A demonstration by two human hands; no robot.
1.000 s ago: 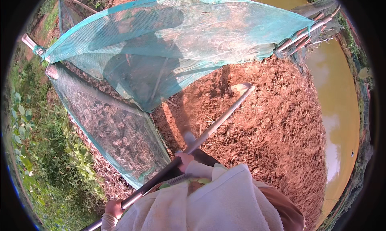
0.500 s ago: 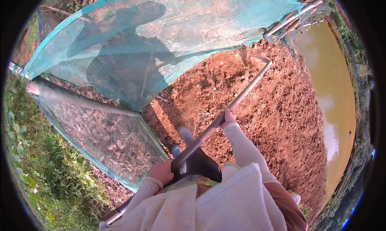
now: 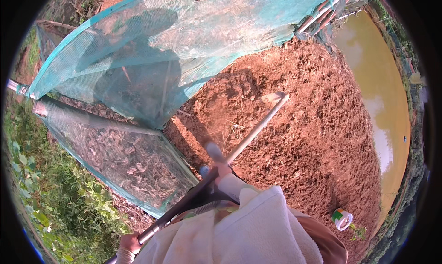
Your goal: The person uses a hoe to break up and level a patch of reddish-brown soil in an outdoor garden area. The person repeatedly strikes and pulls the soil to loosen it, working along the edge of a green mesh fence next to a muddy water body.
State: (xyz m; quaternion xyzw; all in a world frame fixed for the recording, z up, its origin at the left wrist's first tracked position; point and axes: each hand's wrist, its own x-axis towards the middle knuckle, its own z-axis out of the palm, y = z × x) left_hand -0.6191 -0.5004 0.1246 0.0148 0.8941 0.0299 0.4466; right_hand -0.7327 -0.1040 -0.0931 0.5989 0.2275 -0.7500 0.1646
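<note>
A long-handled hoe [image 3: 256, 131] slants across my front, from the lower left up to the reddish soil [image 3: 313, 140]. Its blade [image 3: 272, 97] rests at the soil surface, partly covered or edge-on. My right hand [image 3: 223, 171] is wrapped round the handle close to my body, above my feet. Farther back along the dark part of the shaft, my left hand [image 3: 130, 242] grips it at the lower left. One blurred shoe [image 3: 213, 151] shows just beyond my right hand. A white towel [image 3: 258, 227] hangs over my front and hides part of my arms.
Teal netting [image 3: 138, 57] borders the soil ahead and left, held by poles [image 3: 329, 8]. A lower net panel [image 3: 124, 149] stands left, with green plants [image 3: 60, 195] outside it. Muddy water [image 3: 375, 89] lies along the right. A white, green and orange tub [image 3: 342, 219] sits lower right.
The hoe has been drawn back toward me, its blade dragged nearer over the soil. Both hands have moved down and left with the handle. More of the tub shows at lower right.
</note>
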